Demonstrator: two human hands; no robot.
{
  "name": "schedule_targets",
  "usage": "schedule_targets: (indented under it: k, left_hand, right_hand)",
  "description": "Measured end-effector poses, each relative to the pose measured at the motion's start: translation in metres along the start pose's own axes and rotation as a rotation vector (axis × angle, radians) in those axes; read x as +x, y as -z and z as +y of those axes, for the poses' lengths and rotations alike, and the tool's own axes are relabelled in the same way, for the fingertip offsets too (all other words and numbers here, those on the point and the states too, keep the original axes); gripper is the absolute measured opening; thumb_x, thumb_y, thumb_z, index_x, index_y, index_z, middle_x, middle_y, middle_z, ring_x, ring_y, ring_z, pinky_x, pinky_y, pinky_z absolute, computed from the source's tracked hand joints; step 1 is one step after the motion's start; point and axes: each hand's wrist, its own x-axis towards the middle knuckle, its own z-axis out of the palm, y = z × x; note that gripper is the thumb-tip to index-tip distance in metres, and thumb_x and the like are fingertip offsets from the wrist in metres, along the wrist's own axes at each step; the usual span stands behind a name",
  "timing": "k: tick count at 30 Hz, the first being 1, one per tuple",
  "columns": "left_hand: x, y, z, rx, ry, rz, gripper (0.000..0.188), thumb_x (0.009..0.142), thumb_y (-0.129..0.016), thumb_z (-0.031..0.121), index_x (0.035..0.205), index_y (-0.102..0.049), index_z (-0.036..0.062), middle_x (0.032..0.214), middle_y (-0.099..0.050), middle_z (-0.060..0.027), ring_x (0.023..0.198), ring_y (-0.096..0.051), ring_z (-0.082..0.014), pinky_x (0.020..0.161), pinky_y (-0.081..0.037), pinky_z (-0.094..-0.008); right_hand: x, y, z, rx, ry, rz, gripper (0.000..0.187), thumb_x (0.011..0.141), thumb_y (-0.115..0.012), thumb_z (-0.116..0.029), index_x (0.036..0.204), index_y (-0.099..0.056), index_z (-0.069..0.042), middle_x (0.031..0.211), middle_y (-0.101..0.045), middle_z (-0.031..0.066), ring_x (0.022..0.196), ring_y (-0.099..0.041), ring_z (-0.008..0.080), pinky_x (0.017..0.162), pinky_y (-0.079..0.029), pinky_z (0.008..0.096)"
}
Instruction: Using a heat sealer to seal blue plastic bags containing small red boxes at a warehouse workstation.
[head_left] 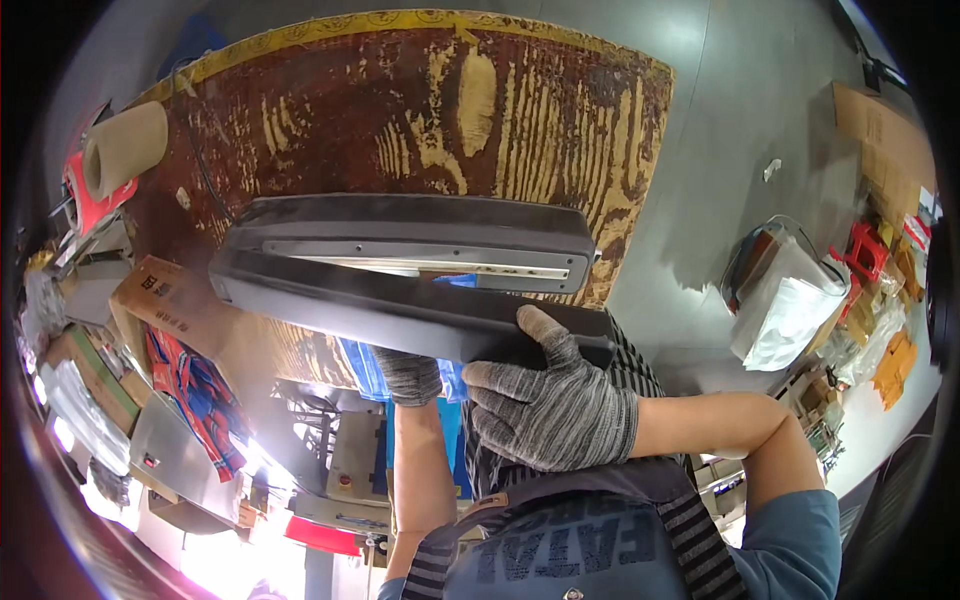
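Observation:
A long black housing bar point(400, 310) is held slantwise at the table's near edge. My right hand point(555, 410), in a grey knit glove, grips it near its right end, thumb over the top edge. My left hand point(408, 378), gloved alike, reaches beneath the bar's middle; its fingers are hidden there. Just behind lies a second long black housing point(420, 215), with a pale metal strip point(500, 268) with screws along its near face. The two meet or overlap at the left and spread apart to the right. Something blue point(457, 281) shows in the gap between them.
Both bars are over a worn brown wooden table point(340, 130) with yellow edging. A cardboard box point(165, 300) and a brown paper roll point(128, 148) stand at the left. On the grey floor at right sits a white-wrapped bundle point(785, 310), near cardboard point(880, 140) and a red stool point(865, 250).

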Motion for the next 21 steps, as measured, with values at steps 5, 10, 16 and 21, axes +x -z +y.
schedule_targets:
  k: [5, 10, 16, 21]
  left_hand:
    - [0.002, 0.050, 0.004, -0.307, 0.215, -0.267, 0.051, 0.100, -0.042, 0.043, 0.132, -0.051, 0.0052, 0.130, -0.058, -0.0131, 0.115, -0.057, -0.0294, 0.108, -0.039, -0.0454]
    - [-0.017, 0.078, -0.015, 1.137, -0.366, -0.040, 0.039, 0.098, -0.051, 0.025, 0.130, -0.049, 0.0047, 0.118, -0.059, -0.0138, 0.109, -0.057, -0.0286, 0.098, -0.044, -0.0392]
    - [-0.016, 0.040, 0.010, 1.480, -0.636, -0.281, 0.032, 0.093, -0.057, 0.025, 0.115, -0.060, 0.0013, 0.105, -0.064, -0.0178, 0.100, -0.060, -0.0343, 0.090, -0.047, -0.0418]
    - [-0.038, 0.032, 0.027, 1.494, -0.299, -0.457, 0.039, 0.096, -0.053, 0.023, 0.131, -0.050, 0.0059, 0.129, -0.056, -0.0161, 0.116, -0.054, -0.0320, 0.100, -0.044, -0.0396]
  right_hand:
    - [-0.028, -0.005, -0.014, 0.259, 0.135, 0.075, 0.027, 0.088, -0.055, -0.025, 0.107, -0.063, -0.007, 0.115, -0.064, 0.0108, 0.121, -0.053, 0.0282, 0.107, -0.036, 0.0548]
    - [-0.031, -0.057, -0.020, 0.853, -0.353, -0.008, 0.034, 0.097, -0.048, -0.027, 0.119, -0.056, -0.003, 0.121, -0.060, 0.0161, 0.115, -0.057, 0.0287, 0.098, -0.047, 0.0445]
    - [-0.028, -0.071, -0.018, 1.011, -0.700, -0.069, 0.039, 0.101, -0.042, -0.029, 0.126, -0.052, -0.001, 0.122, -0.058, 0.0190, 0.110, -0.060, 0.0300, 0.091, -0.053, 0.0411]
    - [-0.025, -0.072, -0.019, 0.812, -0.665, -0.076, 0.040, 0.102, -0.040, -0.029, 0.130, -0.050, -0.003, 0.120, -0.059, 0.0192, 0.110, -0.060, 0.0324, 0.091, -0.053, 0.0428]
